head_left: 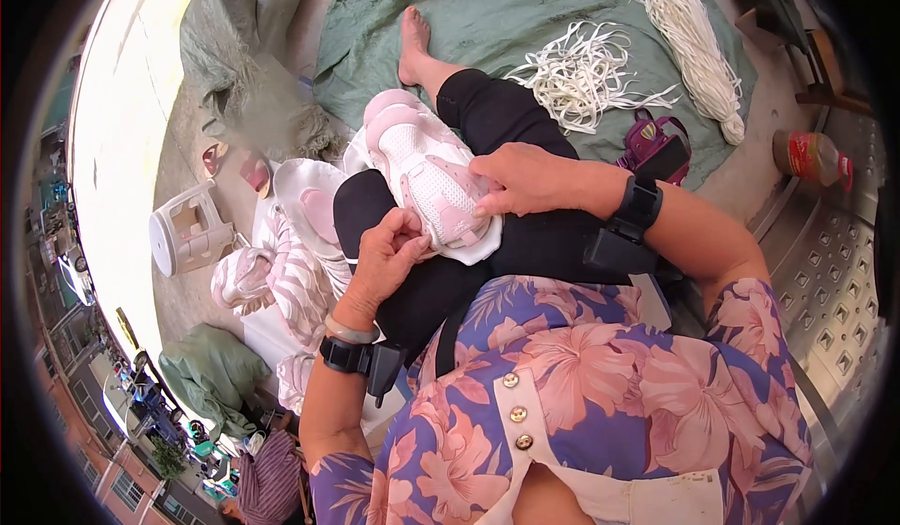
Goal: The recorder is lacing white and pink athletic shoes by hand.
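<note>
Across my lap lies a pink and white mesh sneaker upper [427, 183], its rounded toe pointing away from me. My left hand [386, 255] is closed at its near left edge, thumb and forefinger pinched together; whether a lace end is also between them is too small to tell. At the opposite side, my right hand [527, 180] grips the upper's edge between thumb and bent fingers. More pink and white uppers [281, 277] are heaped left of my knee. Loose white shoelaces [591, 70] lie spread beyond my right leg.
A thick hank of white laces [694, 52] rests on the green cloth [361, 33]. Near it are a purple bag [653, 145] and a plastic bottle of liquid [808, 157]. To the left stands a white plastic stool [192, 228], with sandals [253, 173] behind it and green sacking [211, 375] nearer.
</note>
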{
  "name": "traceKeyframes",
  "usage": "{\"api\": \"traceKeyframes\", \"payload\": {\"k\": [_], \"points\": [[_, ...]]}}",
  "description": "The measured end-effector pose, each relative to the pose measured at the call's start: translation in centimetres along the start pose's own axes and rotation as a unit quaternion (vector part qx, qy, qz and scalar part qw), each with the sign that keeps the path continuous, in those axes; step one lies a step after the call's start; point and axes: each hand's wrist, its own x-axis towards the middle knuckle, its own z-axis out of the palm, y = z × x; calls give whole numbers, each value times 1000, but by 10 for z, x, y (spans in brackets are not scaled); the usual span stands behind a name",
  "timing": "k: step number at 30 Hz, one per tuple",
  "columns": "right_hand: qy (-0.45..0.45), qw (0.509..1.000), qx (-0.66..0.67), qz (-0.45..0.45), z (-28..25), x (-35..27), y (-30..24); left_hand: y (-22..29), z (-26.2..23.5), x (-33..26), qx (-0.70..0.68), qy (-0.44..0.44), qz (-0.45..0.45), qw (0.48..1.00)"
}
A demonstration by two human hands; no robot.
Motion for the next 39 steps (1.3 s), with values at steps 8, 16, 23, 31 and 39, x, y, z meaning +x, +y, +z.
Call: {"api": "traceKeyframes", "payload": {"k": [8, 16, 23, 31, 39], "points": [[301, 890, 301, 160, -86, 3, 198, 19, 4, 0, -37, -10, -77, 996], [173, 905, -266, 284, -27, 34, 310, 19, -9, 14, -34, -25, -122, 992], [49, 895, -367, 250, -7, 92, 296, 25, -12, 5, 42, -7, -108, 993], [217, 948, -134, 190, -31, 31, 375, 10, -10, 20, 131, 0, 85, 988], [205, 864, -393, 238, -35, -16, 291, 4, -7, 11, 194, 17, 135, 972]]}}
